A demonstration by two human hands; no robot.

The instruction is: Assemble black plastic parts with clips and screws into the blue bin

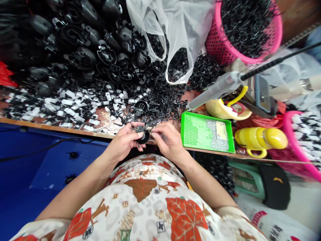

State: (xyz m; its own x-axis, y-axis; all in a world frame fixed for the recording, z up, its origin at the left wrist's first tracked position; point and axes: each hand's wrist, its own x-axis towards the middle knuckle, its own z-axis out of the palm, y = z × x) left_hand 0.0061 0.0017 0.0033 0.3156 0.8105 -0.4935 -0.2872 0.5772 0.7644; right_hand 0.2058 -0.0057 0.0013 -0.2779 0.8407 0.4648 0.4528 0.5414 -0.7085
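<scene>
Heaped small black plastic parts (pixel 167 98) obstruct beyond the right grip (pixel 170 140), a rectangular green plastic tray (pixel 183 129) to its right. Left of the left grip (pixel 125 141) is open.

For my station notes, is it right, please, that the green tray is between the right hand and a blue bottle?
Not quite: the bottle is yellow, not blue, as the head view shows; the green tray is between it and the right hand.

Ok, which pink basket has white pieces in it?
The pink basket at the right edge, beside the yellow bottle: white pieces show inside it. The upper basket shows only black pieces.
</scene>
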